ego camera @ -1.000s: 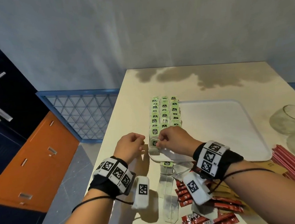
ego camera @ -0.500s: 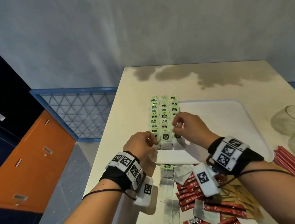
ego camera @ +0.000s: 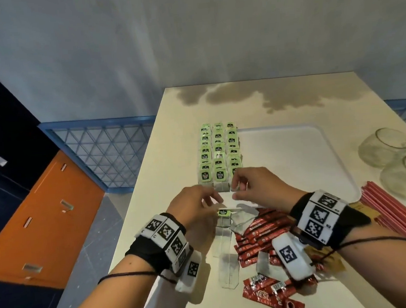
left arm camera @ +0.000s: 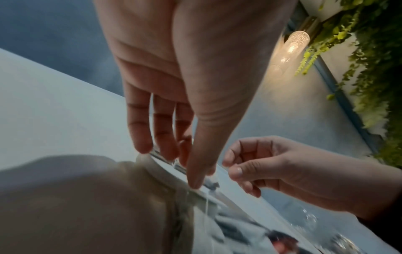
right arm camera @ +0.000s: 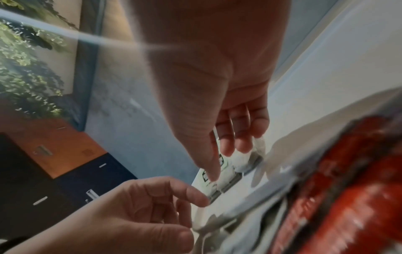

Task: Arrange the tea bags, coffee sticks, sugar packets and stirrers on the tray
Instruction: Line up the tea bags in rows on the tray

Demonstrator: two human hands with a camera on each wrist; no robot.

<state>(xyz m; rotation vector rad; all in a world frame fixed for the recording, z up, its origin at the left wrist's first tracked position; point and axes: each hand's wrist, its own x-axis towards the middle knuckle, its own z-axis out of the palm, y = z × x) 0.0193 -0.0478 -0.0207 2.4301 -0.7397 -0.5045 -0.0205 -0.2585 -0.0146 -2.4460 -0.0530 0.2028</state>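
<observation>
green-tagged tea bags [ego camera: 217, 152], red coffee sticks [ego camera: 259, 237], white tray [ego camera: 294, 156]

My cream, stained tabletop [ego camera: 290, 98] carries a white rectangular plastic tray [ego camera: 295, 161]; nearer me lie red coffee sticks [ego camera: 259, 232], right of it red stirrers [ego camera: 393, 209] and clear glasses [ego camera: 386, 149].

Seen from a head-worn camera looking forward and down, a cream table [ego camera: 290, 103] runs away toward a grey wall, both forearms reaching in from below. The left wrist camera peers along the left hand [left arm camera: 174, 82] from close range, low over the table, catching the right hand [left arm camera: 282, 171] opposite. The right wrist camera mirrors it, equally close. All three views share the tray's [ego camera: 294, 158] near left corner.
</observation>
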